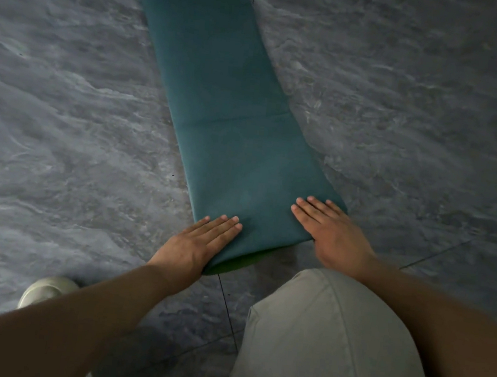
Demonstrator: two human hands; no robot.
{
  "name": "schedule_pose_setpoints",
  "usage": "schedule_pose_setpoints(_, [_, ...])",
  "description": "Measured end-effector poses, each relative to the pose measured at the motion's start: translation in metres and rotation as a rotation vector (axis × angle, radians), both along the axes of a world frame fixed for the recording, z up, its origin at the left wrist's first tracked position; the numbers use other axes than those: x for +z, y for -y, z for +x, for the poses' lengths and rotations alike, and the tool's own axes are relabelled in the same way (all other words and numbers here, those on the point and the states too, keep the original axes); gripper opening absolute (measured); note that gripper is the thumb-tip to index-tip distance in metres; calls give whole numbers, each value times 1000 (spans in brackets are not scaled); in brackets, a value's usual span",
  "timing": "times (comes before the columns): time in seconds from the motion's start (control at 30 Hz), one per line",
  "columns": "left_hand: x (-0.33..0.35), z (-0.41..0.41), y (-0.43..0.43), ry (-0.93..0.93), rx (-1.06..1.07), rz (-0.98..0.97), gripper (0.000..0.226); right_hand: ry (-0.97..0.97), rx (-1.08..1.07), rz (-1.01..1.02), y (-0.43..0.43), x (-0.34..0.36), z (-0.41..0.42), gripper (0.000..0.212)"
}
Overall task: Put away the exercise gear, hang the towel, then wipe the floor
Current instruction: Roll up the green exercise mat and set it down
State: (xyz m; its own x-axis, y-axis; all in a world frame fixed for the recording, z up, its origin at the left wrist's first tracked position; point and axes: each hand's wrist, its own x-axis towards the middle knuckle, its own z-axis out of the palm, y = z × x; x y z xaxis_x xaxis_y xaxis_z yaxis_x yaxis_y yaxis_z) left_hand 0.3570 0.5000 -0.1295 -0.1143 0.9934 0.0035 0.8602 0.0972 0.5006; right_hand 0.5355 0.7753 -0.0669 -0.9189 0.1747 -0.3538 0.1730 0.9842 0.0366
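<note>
A long teal exercise mat (219, 99) lies on the grey marbled floor and runs from the top of the view down to me. Its near end is folded or rolled over, and a green underside (239, 263) shows at the lower edge. My left hand (195, 244) lies flat with straight fingers on the near left corner of the fold. On the near right corner my right hand (329, 227) presses flat, fingers straight. A crease crosses the mat a little farther up.
The grey marbled floor (65, 107) spreads on both sides of the mat, with a thin tile seam near my knee. My bent knee in light grey trousers (323, 343) fills the lower right. A pale shoe (46, 291) shows at the lower left.
</note>
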Motion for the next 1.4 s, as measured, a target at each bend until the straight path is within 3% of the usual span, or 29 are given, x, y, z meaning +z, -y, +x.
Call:
schedule_pose_setpoints(0.27, [8,-4,-6,157,104,9,85,-3,-29,-65,5,-13,-10,73])
schedule_pose_setpoints(0.47, [-1,-18,-9,87,41,-56,94,35,-21,-97,2,-12,-5,70])
schedule_pose_setpoints(0.6, [1,-16,-13,43,44,-92,77,-31,-13,-82,0,-16,5,75])
schedule_pose_setpoints(0.73, [6,-2,-13,15,65,-78,77,-68,-1,-51,0,-12,14,79])
schedule_pose_setpoints(0.83, [13,5,-14,-16,71,-58,79,-96,24,-14,-1,-7,18,66])
schedule_pose_setpoints(1.2, [10,36,-6,-30,73,-51,76,-23,127,-13,-4,-12,41,50])
schedule_pose_setpoints(1.4, [0,58,0,-12,32,-126,83,49,108,52,-1,-25,64,55])
